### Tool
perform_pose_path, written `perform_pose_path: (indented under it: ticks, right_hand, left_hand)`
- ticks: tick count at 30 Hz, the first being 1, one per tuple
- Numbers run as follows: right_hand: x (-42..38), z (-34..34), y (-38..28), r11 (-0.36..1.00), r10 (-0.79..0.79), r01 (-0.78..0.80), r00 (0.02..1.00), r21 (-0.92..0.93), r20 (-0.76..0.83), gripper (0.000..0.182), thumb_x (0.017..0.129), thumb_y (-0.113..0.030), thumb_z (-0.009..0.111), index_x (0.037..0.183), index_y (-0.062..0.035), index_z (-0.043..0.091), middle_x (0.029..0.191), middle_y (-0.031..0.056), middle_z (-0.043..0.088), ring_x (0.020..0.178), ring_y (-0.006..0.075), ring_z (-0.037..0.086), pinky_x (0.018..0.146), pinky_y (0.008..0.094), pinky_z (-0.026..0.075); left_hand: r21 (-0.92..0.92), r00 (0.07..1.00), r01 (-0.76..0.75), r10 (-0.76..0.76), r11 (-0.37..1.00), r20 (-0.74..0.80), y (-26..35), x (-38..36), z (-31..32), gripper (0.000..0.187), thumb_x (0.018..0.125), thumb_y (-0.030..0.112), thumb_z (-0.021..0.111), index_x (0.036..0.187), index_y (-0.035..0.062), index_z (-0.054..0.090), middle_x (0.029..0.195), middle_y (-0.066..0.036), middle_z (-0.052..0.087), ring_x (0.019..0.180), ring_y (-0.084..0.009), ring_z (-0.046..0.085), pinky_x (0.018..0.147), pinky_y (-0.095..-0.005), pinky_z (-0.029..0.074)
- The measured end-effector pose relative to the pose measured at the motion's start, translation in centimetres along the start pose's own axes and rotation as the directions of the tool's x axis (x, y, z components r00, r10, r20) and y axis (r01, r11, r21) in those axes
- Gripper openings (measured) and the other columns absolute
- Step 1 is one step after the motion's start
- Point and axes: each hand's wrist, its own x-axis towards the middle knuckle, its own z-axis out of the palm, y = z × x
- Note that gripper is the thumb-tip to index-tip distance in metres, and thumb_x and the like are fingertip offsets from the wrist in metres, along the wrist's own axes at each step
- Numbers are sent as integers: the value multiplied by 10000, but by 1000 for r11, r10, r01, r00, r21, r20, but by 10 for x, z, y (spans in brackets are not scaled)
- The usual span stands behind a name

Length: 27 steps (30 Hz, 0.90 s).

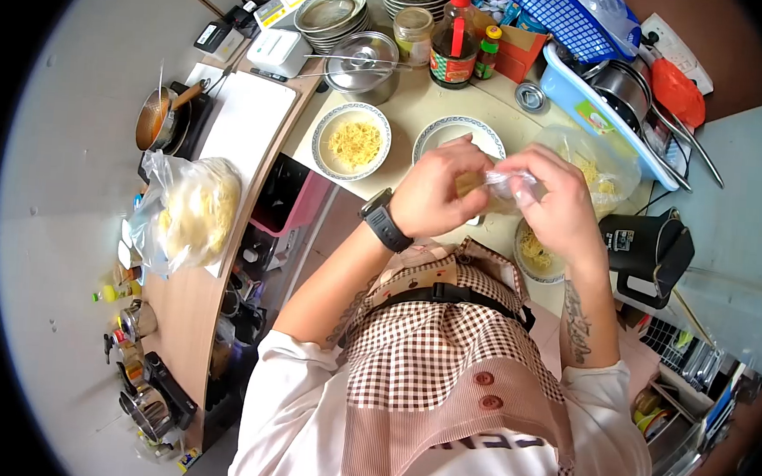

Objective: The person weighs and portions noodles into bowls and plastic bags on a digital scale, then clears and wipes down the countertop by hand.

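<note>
Plastic (515, 183), clear and crumpled, between left hand (436, 189) and right hand (566, 206). Held up over the table (407, 100), in front of the apron (457, 347), near the middle bowl (440, 135). Pinched between right thumb and fingertips; curled in close on the left, thumb toward fingers, but could not tell how firm a grip, or whether fully shut on the same piece.

Might have torn under too hard a pull, judging by the thin look. Might have slipped from a weak left grip and dropped into the middle bowl. Could also have knocked the right bowl (543, 275), just below the right wrist, through a sudden dip of the forearm, spilling noodles (533, 247).

Ran lengthwise from hand to hand, roughly across the body, with the right end appearing slightly nearer the apron. Showed no clear opening or front among the creases; could not tell which way up.
</note>
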Motion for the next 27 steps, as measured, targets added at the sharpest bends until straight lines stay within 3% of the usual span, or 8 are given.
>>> perform_pose_path:
  ticks: [2, 6, 9, 15, 20, 23, 25, 27]
  right_hand:
    - [-2, 7, 6, 981, -99, 73, 984, -179, -145, 167, 766, 62, 622, 913, -15, 639, 923, 113, 625, 820, 310, 645, 732, 379, 531]
    - [3, 16, 8, 879, -386, 260, 880, -399, -277, 186, 694, 59, 663, 853, -21, 610, 873, 98, 573, 780, 294, 625, 671, 403, 525]
    - [4, 15, 2, 815, -476, 309, 839, -491, -262, 199, 684, 45, 707, 855, -20, 628, 821, 80, 570, 723, 275, 604, 636, 386, 513]
    - [-8, 9, -7, 788, -531, 400, 826, -468, -189, 169, 770, 2, 756, 915, 30, 675, 722, 75, 564, 620, 238, 554, 573, 359, 477]
    - [-41, 38, -13, 767, -631, 611, 773, -195, -61, 124, 762, 5, 772, 846, 28, 685, 651, 47, 544, 557, 175, 512, 483, 317, 392]
    - [-47, 66, -40, 884, -453, 442, 890, 155, 44, 103, 766, -12, 772, 778, -1, 670, 671, 83, 580, 568, 231, 569, 523, 326, 446]
    - [-47, 72, -54, 895, -374, 321, 918, 310, 132, 102, 766, -13, 771, 773, -13, 670, 678, 97, 615, 590, 255, 603, 539, 340, 470]
    - [-40, 75, -68, 905, -313, 199, 910, 377, 273, 109, 760, -22, 779, 770, -6, 671, 652, 106, 624, 569, 263, 614, 539, 349, 483]
  left_hand:
    - [-64, 1000, 5, -5, 998, 0, -4, 4, -1, 200, 859, 107, 587, 931, -77, 624, 833, -144, 643, 787, -258, 627, 969, -380, 464]
    - [-482, 923, 346, -384, 805, 22, 19, 12, 4, 269, 998, 225, 604, 971, -24, 701, 834, -11, 641, 768, -91, 529, 716, -265, 420]
    - [-739, 944, 178, -325, 650, -58, 27, 15, 15, 268, 994, 252, 633, 1002, 2, 730, 835, 2, 643, 751, -66, 512, 695, -239, 404]
    - [-580, 837, 12, -325, 814, -440, 20, 7, 0, 192, 984, 138, 627, 903, -17, 708, 779, -4, 629, 700, -75, 526, 673, -233, 411]
    - [-392, 620, 184, -416, 901, -666, -58, -17, -67, 288, 963, 221, 667, 809, -17, 714, 635, 35, 567, 583, -41, 449, 534, -226, 341]
    - [-228, 766, 343, -411, 911, -495, -65, -40, -71, 231, 956, 192, 662, 854, -9, 714, 675, -12, 638, 605, -94, 535, 589, -285, 444]
    - [-87, 890, 245, -260, 965, -375, -65, -65, -58, 191, 957, 190, 657, 1014, 14, 706, 847, -73, 705, 734, -145, 624, 712, -323, 512]
    - [-297, 928, 339, -369, 893, -46, -31, -98, -32, 401, 961, 236, 638, 1324, 72, 592, 1096, -131, 676, 998, -201, 658, 896, -342, 516]
